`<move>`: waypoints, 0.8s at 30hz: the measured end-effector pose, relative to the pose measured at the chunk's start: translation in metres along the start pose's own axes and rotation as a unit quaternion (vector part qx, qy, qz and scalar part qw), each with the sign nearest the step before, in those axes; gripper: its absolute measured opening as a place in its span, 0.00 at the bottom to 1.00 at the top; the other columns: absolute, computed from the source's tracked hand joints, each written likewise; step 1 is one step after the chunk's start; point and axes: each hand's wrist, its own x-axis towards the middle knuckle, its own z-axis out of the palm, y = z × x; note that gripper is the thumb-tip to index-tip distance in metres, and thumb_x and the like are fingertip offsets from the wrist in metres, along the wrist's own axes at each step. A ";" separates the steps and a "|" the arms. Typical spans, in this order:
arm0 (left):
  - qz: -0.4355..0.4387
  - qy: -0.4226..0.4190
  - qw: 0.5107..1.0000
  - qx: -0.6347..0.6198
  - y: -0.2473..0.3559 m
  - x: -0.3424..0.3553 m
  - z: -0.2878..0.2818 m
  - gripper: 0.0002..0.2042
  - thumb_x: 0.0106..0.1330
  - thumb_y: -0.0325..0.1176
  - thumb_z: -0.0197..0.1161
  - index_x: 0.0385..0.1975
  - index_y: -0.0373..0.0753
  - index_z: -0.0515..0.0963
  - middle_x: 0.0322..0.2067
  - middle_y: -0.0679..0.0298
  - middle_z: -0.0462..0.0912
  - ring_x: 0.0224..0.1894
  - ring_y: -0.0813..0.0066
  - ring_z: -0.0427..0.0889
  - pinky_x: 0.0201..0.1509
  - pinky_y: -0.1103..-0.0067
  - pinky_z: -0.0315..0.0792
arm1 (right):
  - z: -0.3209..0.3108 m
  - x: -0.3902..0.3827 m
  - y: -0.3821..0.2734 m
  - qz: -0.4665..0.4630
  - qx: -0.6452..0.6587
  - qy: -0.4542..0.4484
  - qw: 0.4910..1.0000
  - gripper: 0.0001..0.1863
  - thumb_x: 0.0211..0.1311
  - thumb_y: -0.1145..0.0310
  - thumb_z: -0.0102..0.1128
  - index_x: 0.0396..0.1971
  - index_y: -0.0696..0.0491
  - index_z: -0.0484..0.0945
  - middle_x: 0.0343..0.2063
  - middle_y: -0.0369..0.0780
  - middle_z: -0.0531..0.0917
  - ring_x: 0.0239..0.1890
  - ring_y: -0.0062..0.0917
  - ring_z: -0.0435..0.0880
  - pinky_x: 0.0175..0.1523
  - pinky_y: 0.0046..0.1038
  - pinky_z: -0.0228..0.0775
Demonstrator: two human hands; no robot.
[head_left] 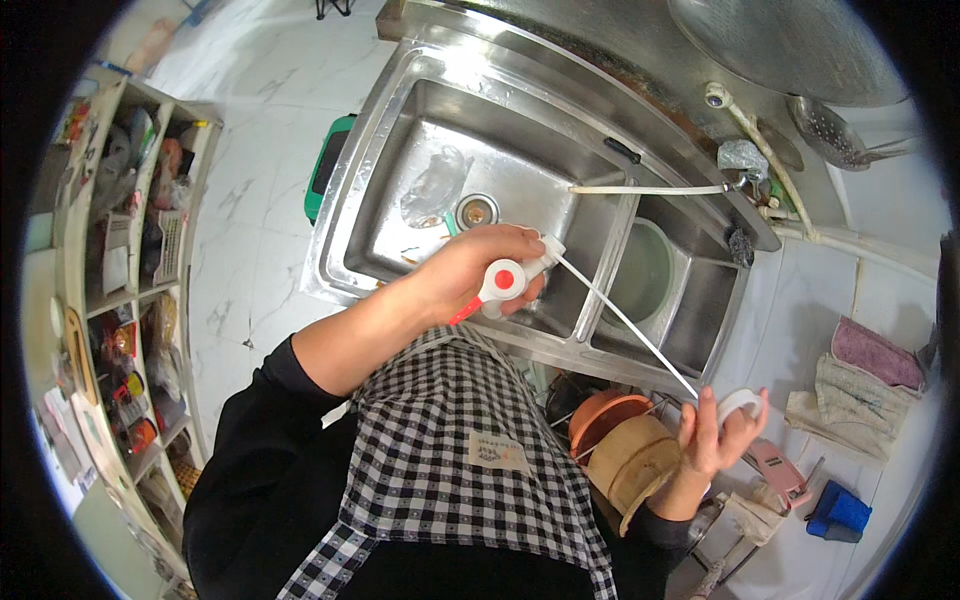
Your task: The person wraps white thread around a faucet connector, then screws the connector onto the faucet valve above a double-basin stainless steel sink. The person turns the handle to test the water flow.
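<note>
Left hand [480,272] is wrapped round a white-and-red gadget [505,280] over the sink [500,140] — right hand [718,435] hooks its white ring [738,397], cord [630,325] stretched straight. Looks like the pull's mostly done — guessing letting it back is what's left.

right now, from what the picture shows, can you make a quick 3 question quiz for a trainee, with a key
1. Which hand holds the white part with the red dot?
2. True or false: the clear bag lies on the floor.
3. Fill in: the thin stem reaching toward the right hand is coloured ____.

Key:
1. The left hand.
2. False; the clear bag lies in the basin.
3. White.
</note>
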 end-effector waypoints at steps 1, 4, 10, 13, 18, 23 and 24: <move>0.004 -0.011 1.000 0.005 0.001 -0.002 0.001 0.14 0.71 0.39 0.52 0.41 0.32 0.73 0.22 0.55 0.78 0.17 0.71 0.72 0.23 0.79 0.64 | 0.012 -0.012 -0.004 0.033 0.024 0.017 0.999 0.14 0.63 0.59 0.66 0.41 0.53 0.86 0.34 0.43 0.69 0.37 0.39 0.74 0.60 0.63 0.67; -0.003 0.001 0.999 -0.040 0.003 -0.007 0.003 0.14 0.73 0.39 0.50 0.41 0.32 0.74 0.21 0.55 0.78 0.16 0.72 0.72 0.22 0.79 0.63 | 0.051 -0.041 -0.025 0.138 0.095 0.056 0.984 0.14 0.69 0.64 0.57 0.47 0.55 0.82 0.39 0.46 0.71 0.49 0.49 0.76 0.61 0.62 0.65; 0.005 -0.011 0.994 -0.106 0.007 -0.012 0.003 0.14 0.74 0.37 0.48 0.44 0.31 0.74 0.22 0.54 0.79 0.15 0.71 0.70 0.20 0.78 0.63 | 0.107 -0.054 -0.093 0.406 0.281 0.140 0.858 0.16 0.75 0.70 0.45 0.54 0.64 0.74 0.52 0.52 0.78 0.56 0.40 0.77 0.62 0.37 0.68; 0.013 -0.024 0.996 -0.085 0.008 -0.015 0.002 0.15 0.74 0.37 0.49 0.45 0.31 0.74 0.21 0.53 0.79 0.14 0.71 0.69 0.20 0.77 0.62 | 0.124 -0.051 -0.111 0.515 0.395 0.170 0.741 0.14 0.76 0.72 0.47 0.54 0.63 0.73 0.53 0.48 0.79 0.53 0.29 0.79 0.58 0.29 0.72; 0.008 -0.048 0.994 -0.097 0.007 -0.021 0.006 0.14 0.73 0.38 0.51 0.44 0.32 0.74 0.20 0.52 0.77 0.14 0.70 0.69 0.20 0.77 0.62 | 0.147 -0.048 -0.121 0.602 0.618 0.183 0.471 0.14 0.75 0.70 0.51 0.55 0.58 0.73 0.54 0.44 0.79 0.52 0.26 0.80 0.54 0.26 0.73; -0.015 -0.079 0.992 -0.095 0.002 -0.024 0.013 0.10 0.73 0.38 0.52 0.37 0.37 0.72 0.18 0.56 0.75 0.13 0.73 0.69 0.18 0.80 0.61 | 0.180 -0.042 -0.135 0.529 0.578 0.074 0.617 0.10 0.70 0.74 0.58 0.48 0.58 0.80 0.53 0.44 0.77 0.56 0.25 0.77 0.60 0.30 0.71; -0.022 -0.081 0.993 -0.089 0.002 -0.025 0.013 0.10 0.73 0.38 0.52 0.38 0.36 0.71 0.18 0.56 0.75 0.13 0.73 0.69 0.18 0.80 0.61 | 0.185 -0.042 -0.135 0.490 0.551 0.052 0.674 0.08 0.69 0.74 0.59 0.44 0.59 0.82 0.52 0.44 0.77 0.56 0.27 0.76 0.61 0.32 0.71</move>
